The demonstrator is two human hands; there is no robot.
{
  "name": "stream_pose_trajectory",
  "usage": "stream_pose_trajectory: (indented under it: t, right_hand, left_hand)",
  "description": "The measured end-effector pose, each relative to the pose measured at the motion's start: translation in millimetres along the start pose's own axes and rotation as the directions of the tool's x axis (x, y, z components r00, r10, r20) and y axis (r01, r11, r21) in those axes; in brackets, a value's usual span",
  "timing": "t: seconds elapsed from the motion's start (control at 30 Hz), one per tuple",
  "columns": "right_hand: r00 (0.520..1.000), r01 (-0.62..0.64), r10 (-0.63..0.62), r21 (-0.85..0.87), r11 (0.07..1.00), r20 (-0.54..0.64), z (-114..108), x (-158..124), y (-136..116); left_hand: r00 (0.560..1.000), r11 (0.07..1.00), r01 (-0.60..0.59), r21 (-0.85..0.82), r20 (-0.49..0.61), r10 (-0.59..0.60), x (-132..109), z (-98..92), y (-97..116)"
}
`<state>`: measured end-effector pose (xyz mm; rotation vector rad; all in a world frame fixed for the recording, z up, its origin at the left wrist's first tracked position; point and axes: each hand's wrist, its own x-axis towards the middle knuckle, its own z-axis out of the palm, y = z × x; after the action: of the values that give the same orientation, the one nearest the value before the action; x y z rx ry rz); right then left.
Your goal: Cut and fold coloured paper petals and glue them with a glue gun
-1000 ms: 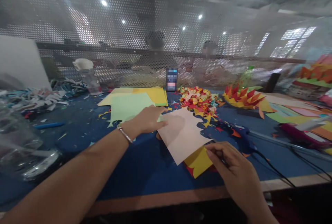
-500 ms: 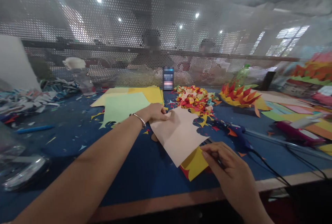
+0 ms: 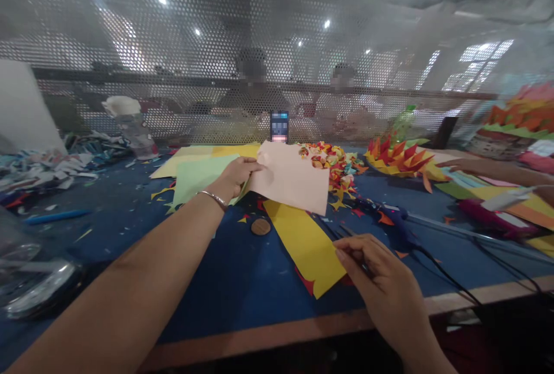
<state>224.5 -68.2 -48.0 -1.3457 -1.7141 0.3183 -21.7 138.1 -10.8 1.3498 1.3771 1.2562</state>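
My left hand (image 3: pixel 240 175) pinches the left edge of a pale pink paper sheet (image 3: pixel 298 180), raised over the middle of the table. Under that hand lies a light green sheet (image 3: pixel 199 175). My right hand (image 3: pixel 376 270) has its fingers closed at the right edge of a yellow paper strip (image 3: pixel 298 247). Red paper (image 3: pixel 306 283) peeks out below the strip. Slim dark pointed blades, perhaps scissors (image 3: pixel 346 231), stick out beyond my right fingertips; their rear part is hidden. A round brown disc (image 3: pixel 261 227) rests left of the yellow strip.
A heap of colourful paper scraps (image 3: pixel 341 160) lies behind the pink sheet. Right of it stand a paper flame-like crown (image 3: pixel 400 160) and a blue glue gun (image 3: pixel 400 224) with a cable. Another person's hand (image 3: pixel 471 165) reaches in at right. A phone (image 3: pixel 279 126) stands at the back.
My left hand has moved the pink sheet away from me and turned it, uncovering the yellow strip and the brown disc. My right hand stays put. Another person's hand has appeared at right.
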Motion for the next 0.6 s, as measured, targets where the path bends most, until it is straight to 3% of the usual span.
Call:
stream_pose_trajectory:
  t: [0.1, 0.27, 0.4, 0.6]
  right_hand:
    - [1.000, -0.005, 0.005, 0.015, 1.000, -0.003, 0.8, -0.2, 0.6]
    - [0.999, -0.034, 0.033, 0.034, 0.999, 0.016, 1.0, -1.3, 1.4]
    - [1.000, -0.023, 0.023, 0.017, 1.000, 0.013, 0.5, -0.9, 0.5]
    - [0.999, -0.036, 0.036, 0.043, 0.998, 0.021, 0.7, -1.6, 0.9]
  left_hand:
    - [0.984, 0.996, 0.051, -0.067, -0.165, -0.062, 5.1, -5.3, -5.6]
    - [0.918, 0.993, 0.104, -0.057, -0.377, -0.118, 8.0, -5.2, -16.7]
    - [0.903, 0.992, 0.124, -0.016, -0.413, -0.120, 4.6, -0.7, -19.2]
    - [0.926, 0.997, 0.068, -0.037, -0.371, -0.077, 8.3, -3.8, -18.4]
